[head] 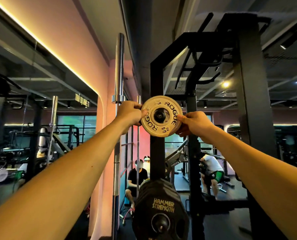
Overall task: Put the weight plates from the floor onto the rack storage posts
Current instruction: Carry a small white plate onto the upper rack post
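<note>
Both hands, left hand [132, 112] and right hand [193, 124], are pinching the tan Rogue plate [161, 116] by its rim, threading it onto the upper storage post [159, 115]; the black Hammer Strength plate [161, 210] is already hanging below. Floor unseen.

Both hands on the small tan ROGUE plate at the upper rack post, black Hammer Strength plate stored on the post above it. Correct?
Not quite. The head view shows the black Hammer Strength plate below the small tan ROGUE plate, not above. Left hand and right hand do grip its edges.
</note>
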{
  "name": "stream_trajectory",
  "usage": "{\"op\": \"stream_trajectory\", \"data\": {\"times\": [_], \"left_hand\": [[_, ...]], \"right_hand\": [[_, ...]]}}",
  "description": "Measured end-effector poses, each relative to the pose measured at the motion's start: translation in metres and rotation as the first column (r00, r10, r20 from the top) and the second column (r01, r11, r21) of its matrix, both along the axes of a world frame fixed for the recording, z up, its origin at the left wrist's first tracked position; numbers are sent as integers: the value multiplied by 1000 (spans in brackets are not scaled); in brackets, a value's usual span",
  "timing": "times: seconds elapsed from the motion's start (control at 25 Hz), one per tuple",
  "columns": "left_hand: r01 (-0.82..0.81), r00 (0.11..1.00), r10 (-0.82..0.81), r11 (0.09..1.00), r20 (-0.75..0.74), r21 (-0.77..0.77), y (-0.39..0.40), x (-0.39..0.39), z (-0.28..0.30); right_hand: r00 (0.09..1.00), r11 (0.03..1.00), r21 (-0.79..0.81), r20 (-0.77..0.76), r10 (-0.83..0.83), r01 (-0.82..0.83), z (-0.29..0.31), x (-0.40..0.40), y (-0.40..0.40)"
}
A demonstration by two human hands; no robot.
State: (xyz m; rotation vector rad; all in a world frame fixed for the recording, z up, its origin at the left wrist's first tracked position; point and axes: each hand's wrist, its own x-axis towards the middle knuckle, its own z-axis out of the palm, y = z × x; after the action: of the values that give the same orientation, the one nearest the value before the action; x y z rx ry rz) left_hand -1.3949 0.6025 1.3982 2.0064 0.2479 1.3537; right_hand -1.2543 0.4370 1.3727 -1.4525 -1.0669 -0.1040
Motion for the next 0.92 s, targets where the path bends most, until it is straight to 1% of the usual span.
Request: {"op": "stream_trajectory", "data": {"times": [0.08,0.16,0.28,0.52,0.64,0.92], "left_hand": [[1,1000,-1,999,-3,32,14,16,6],[-8,1000,7,1000,6,25,28,34,12],[-51,999,51,999,9,-8,47,59,14],[-111,994,110,994,-26,-25,77,100,11],[-93,995,92,994,-30,-57,93,120,5],[-23,998,20,998,-58,-59,119,146,1]], "right_hand": [[1000,999,33,-28,-5,6,4,13,16],[998,998,58,-53,-18,21,9,29,34],[997,998,52,-66,-35,38,13,55,58],[995,999,32,-101,15,-12,12,100,96],[992,999,38,-119,28,-24,10,119,113],[982,998,5,-177,65,-66,8,143,136]]}}
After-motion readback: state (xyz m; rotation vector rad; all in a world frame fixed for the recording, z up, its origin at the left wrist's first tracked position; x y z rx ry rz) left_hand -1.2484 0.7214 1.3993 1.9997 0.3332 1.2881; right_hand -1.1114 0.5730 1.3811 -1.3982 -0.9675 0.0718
